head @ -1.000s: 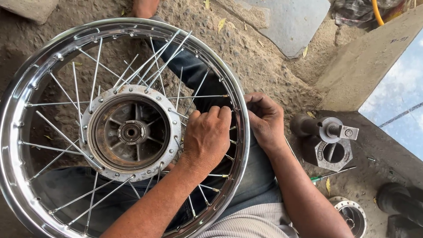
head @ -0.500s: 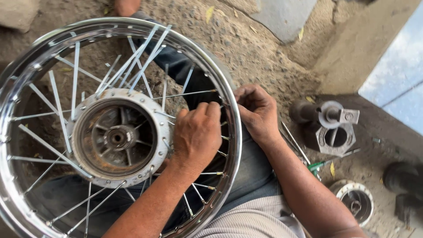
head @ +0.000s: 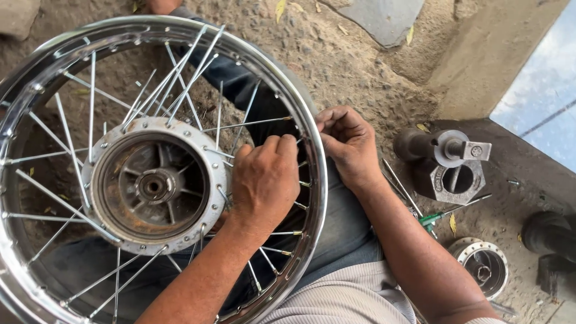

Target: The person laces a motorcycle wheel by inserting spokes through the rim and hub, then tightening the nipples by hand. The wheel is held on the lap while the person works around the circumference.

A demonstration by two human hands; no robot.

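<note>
A: Where is the wheel [head: 150,174] sitting?

B: It is lying across the person's lap, rim [head: 315,174] up against the jeans, hub [head: 153,186] to the left of both hands, over sandy ground [head: 360,66].

A: What is the left hand [head: 264,180] doing?

B: It is reaching in between the spokes [head: 180,78] inside the rim, knuckles up. The fingers are curling together toward the rim's inner edge; whether they are pinching a spoke I cannot tell, as the back of the hand is hiding the tips.

A: And the right hand [head: 348,144]?

B: It is working just outside the rim, touching its edge, fingers and thumb bunching tightly as if pinching something small there. What it is clamping is too small to see.

A: Anything lying nearby?

B: A metal block tool [head: 450,168] is standing on the ground to the right, with a green-handled screwdriver [head: 444,213] lying just below it and a second, smaller hub [head: 483,267] near the right forearm.
</note>
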